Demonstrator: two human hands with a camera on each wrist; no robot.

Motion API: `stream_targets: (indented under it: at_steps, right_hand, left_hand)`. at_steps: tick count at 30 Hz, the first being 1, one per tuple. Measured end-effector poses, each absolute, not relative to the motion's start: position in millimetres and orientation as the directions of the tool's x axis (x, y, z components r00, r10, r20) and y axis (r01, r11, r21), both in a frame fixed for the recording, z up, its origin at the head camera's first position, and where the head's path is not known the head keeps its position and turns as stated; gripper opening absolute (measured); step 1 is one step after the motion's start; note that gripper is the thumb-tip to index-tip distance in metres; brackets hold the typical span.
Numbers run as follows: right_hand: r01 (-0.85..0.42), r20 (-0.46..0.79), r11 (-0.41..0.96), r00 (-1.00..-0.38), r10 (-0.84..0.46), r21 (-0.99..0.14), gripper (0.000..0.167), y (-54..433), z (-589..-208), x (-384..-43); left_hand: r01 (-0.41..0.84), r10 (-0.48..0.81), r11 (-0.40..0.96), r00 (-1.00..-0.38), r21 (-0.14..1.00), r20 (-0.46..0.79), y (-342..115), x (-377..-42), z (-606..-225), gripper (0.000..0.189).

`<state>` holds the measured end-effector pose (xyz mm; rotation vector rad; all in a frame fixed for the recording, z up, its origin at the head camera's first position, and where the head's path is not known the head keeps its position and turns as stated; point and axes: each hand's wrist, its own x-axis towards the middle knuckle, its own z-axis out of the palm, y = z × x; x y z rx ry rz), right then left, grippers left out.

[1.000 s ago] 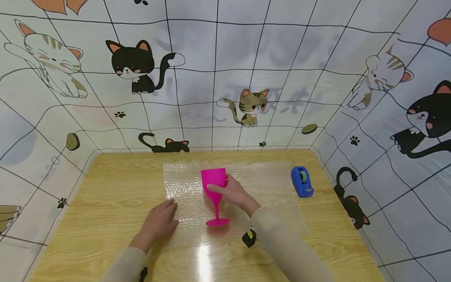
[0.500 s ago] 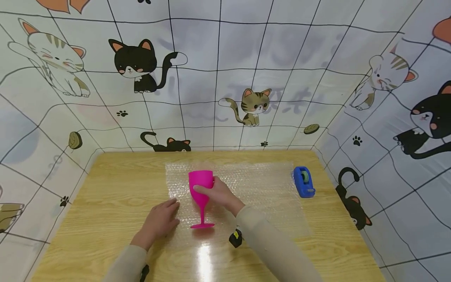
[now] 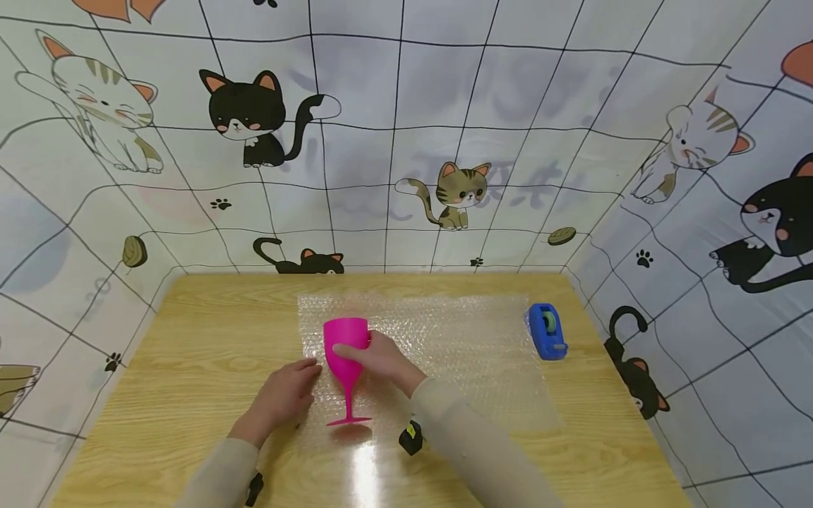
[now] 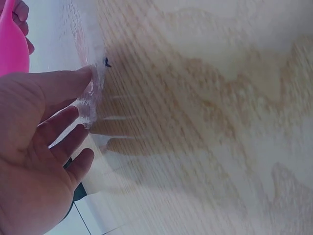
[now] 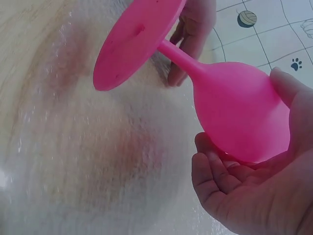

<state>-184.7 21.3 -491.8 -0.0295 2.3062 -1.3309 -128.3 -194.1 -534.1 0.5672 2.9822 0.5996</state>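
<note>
A bright pink goblet is held nearly upright above a clear sheet of bubble wrap. My right hand grips its bowl from the right, thumb across the front. In the right wrist view the goblet's round foot hangs over the wrap, with its stem pointing toward the left hand. My left hand is at the wrap's left edge. In the left wrist view its thumb and fingers pinch that edge, which curls up slightly between them; the index finger is mostly hidden behind the thumb.
A blue tape dispenser stands at the right, by the wrap's far right corner. The wooden table is bordered by cat-printed cloth walls. A small dark mark shows on the table near the left thumb.
The right hand has carried the goblet leftward and a little toward the body, close to the left hand. The left hand's fingers have curled in more at the wrap's edge.
</note>
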Motion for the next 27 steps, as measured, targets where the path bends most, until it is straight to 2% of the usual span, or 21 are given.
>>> stream_targets:
  at_steps: [7,13,19,27]
  right_hand:
    - [0.219,-0.391,0.528,-0.888,-0.241,-0.821,0.093,13.1,-498.9,-184.5]
    - [0.205,-0.387,0.528,-0.884,-0.262,-0.824,0.089,8.9,-502.1,-184.2]
    - [0.19,-0.384,0.543,-0.883,-0.269,-0.818,0.085,4.7,-503.5,-184.7]
    - [0.185,-0.398,0.567,-0.874,-0.278,-0.803,0.079,0.9,-507.2,-184.9]
  left_hand:
    - [0.344,0.351,0.864,-0.935,0.369,0.051,-194.3,-130.6,-539.4,0.046]
    - [0.33,0.312,0.876,-0.944,0.351,0.11,-194.3,-133.0,-541.3,0.044]
    - [0.279,0.272,0.887,-0.96,0.368,0.072,-196.1,-133.1,-542.6,0.045]
    - [0.271,0.268,0.894,-0.962,0.356,0.061,-197.5,-133.1,-542.8,0.044]
